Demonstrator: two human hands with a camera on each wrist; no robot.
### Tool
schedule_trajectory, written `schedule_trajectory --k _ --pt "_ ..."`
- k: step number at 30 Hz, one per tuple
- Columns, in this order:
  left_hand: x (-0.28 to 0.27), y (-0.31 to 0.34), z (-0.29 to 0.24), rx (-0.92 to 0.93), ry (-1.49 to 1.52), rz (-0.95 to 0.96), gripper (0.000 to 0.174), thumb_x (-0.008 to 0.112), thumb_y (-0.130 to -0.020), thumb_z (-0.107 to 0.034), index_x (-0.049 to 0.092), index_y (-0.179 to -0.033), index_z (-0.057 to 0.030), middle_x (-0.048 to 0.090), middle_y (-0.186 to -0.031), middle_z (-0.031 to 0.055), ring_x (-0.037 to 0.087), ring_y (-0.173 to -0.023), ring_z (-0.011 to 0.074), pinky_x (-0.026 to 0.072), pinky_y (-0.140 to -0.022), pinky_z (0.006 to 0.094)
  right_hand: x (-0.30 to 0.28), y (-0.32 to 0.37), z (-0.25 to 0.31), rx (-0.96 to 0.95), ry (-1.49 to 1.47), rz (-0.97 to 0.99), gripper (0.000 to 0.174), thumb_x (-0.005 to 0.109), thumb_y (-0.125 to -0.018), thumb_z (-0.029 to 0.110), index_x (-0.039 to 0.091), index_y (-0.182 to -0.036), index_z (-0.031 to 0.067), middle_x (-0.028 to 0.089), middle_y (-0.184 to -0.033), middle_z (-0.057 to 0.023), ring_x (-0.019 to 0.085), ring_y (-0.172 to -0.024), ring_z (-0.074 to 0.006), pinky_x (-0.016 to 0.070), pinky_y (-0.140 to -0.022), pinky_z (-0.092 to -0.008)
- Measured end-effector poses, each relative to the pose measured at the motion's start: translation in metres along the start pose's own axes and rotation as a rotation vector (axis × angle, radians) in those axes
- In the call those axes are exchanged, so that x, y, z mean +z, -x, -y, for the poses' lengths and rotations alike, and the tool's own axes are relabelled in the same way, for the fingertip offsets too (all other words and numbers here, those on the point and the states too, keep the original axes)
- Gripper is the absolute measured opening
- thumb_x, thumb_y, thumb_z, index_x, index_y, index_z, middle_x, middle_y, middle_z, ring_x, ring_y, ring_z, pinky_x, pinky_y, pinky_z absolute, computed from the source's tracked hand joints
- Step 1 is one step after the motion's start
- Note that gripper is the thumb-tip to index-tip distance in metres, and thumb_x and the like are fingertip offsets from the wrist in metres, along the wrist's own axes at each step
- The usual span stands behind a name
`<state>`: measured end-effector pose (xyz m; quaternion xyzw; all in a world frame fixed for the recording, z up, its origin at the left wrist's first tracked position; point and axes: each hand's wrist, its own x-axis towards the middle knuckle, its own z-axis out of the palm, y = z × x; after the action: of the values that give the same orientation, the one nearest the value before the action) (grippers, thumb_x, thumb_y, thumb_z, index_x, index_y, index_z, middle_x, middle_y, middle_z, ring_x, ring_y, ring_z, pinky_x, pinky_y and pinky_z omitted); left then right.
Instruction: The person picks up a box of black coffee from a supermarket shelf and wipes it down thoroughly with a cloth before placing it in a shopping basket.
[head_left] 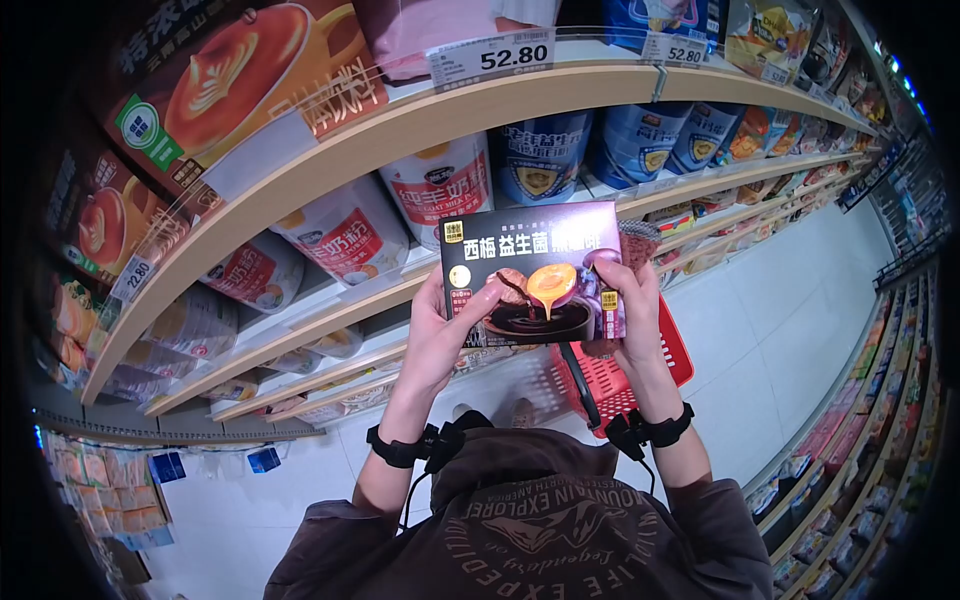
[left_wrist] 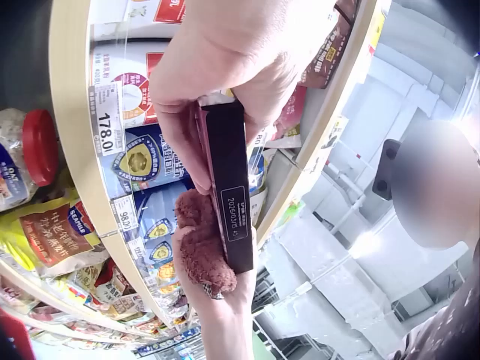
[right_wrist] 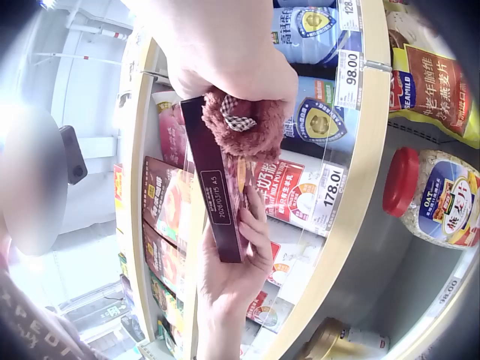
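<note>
A dark box with a picture of a cup and fruit is held up between both hands, its front toward the head camera. The left hand grips its left end, thumb across the front. At the right end the right hand pinches the box, thumb on the front. A fuzzy reddish-brown plush item with a checked bow lies against the box by the right hand; how it is attached cannot be told. In the left wrist view the box's narrow side shows a printed date.
Shelves with cans, cartons and price tags curve along the left and front. A red basket with a dark handle is below the right hand, above the pale floor. More stocked shelves line the right.
</note>
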<state>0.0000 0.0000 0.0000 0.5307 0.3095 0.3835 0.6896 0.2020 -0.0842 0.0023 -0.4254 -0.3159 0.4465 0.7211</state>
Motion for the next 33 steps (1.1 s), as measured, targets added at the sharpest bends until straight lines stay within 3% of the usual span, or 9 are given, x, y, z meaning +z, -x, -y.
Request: schedule_trajectory --k 3,7,9,12,15,17,20,23,33 --pt "0.001 0.003 0.004 0.032 0.087 0.025 0.047 0.066 -0.091 -0.007 0.046 -0.133 -0.0004 0.063 -0.118 0.0084 0.062 -0.102 0.0113 0.0497 -0.091 0.0278 -0.002 -0.002 0.001 0.087 0.031 -0.109 0.039 0.059 -0.096 0.023 0.05 -0.124 -0.0019 0.062 -0.113 -0.0099 0.06 -0.102 -0.0133 0.0453 -0.094 -0.0304" --pt "0.003 0.005 0.001 0.113 0.106 0.001 0.041 0.064 -0.092 -0.006 0.047 -0.128 -0.0006 0.063 -0.117 0.0077 0.062 -0.102 0.0113 0.0496 -0.091 0.0282 -0.01 -0.011 0.006 -0.096 -0.02 -0.132 0.027 0.054 -0.098 0.013 0.049 -0.12 -0.0024 0.061 -0.112 -0.0111 0.06 -0.102 -0.0151 0.046 -0.092 -0.0301" --pt "0.004 0.005 0.0 0.132 0.075 -0.008 0.039 0.064 -0.092 -0.006 0.047 -0.127 -0.0009 0.063 -0.116 0.0077 0.062 -0.102 0.0115 0.0497 -0.091 0.0281 -0.009 -0.011 0.013 -0.361 0.383 -0.175 0.024 0.05 -0.099 0.011 0.048 -0.119 -0.002 0.059 -0.115 -0.0126 0.058 -0.104 -0.0153 0.0453 -0.093 -0.0317" --pt "0.008 0.006 0.002 0.158 0.039 -0.02 0.038 0.063 -0.092 -0.005 0.046 -0.126 -0.0014 0.063 -0.115 0.0085 0.062 -0.103 0.0123 0.0486 -0.092 0.0279 -0.003 -0.011 0.025 -0.602 0.751 -0.221 0.036 0.058 -0.084 -0.006 0.05 -0.119 -0.0013 0.059 -0.115 -0.0148 0.058 -0.105 -0.0248 0.0448 -0.094 -0.0354" --pt "0.013 0.006 0.004 0.062 0.116 0.075 0.043 0.06 -0.094 -0.007 0.038 -0.131 -0.0036 0.062 -0.117 0.01 0.066 -0.097 0.0156 0.0605 -0.064 0.0291 0.014 -0.004 0.029 -0.874 1.361 -0.105 0.06 0.065 -0.054 -0.011 0.058 -0.112 0.0032 0.056 -0.12 -0.0145 0.054 -0.107 -0.0363 0.0465 -0.092 -0.0439" --pt "0.015 0.005 0.005 0.093 0.072 0.074 0.045 0.057 -0.095 -0.008 0.034 -0.133 -0.005 0.061 -0.117 0.0102 0.067 -0.092 0.0167 0.0599 -0.048 0.0287 0.027 0.0 0.024 -0.825 1.417 0.095 0.06 0.071 -0.055 -0.005 0.06 -0.113 0.0045 0.054 -0.124 -0.0149 0.053 -0.111 -0.0359 0.0466 -0.093 -0.0437" --pt "0.009 -0.001 0.011 0.221 0.029 -0.039 0.04 0.058 -0.094 -0.005 0.041 -0.131 -0.003 0.061 -0.117 0.0087 0.062 -0.101 0.0132 0.0544 -0.082 0.0285 0.043 0.014 0.026 -0.626 1.34 0.294 0.062 0.079 -0.073 0.023 0.056 -0.129 0.0096 0.046 -0.138 -0.0169 0.045 -0.125 -0.0347 0.042 -0.101 -0.0452" --pt "0.003 0.002 0.003 0.159 0.089 -0.04 0.037 0.059 -0.093 -0.004 0.045 -0.128 -0.0018 0.061 -0.117 0.0078 0.059 -0.105 0.0121 0.0463 -0.094 0.028 0.034 0.016 0.029 -0.617 1.381 0.48 0.064 0.077 -0.077 0.028 0.053 -0.134 0.0135 0.044 -0.14 -0.0168 0.043 -0.127 -0.0347 0.0403 -0.102 -0.0464" --pt "-0.009 0.006 0.01 0.206 0.071 -0.051 0.041 0.058 -0.093 -0.004 0.043 -0.132 -0.0014 0.061 -0.119 0.008 0.059 -0.107 0.0129 0.0462 -0.094 0.03 -0.012 -0.018 0.02 -0.868 1.328 0.128 0.037 0.069 -0.08 0.002 0.067 -0.117 0.0099 0.058 -0.115 -0.0132 0.056 -0.107 -0.0311 0.0493 -0.088 -0.0383"
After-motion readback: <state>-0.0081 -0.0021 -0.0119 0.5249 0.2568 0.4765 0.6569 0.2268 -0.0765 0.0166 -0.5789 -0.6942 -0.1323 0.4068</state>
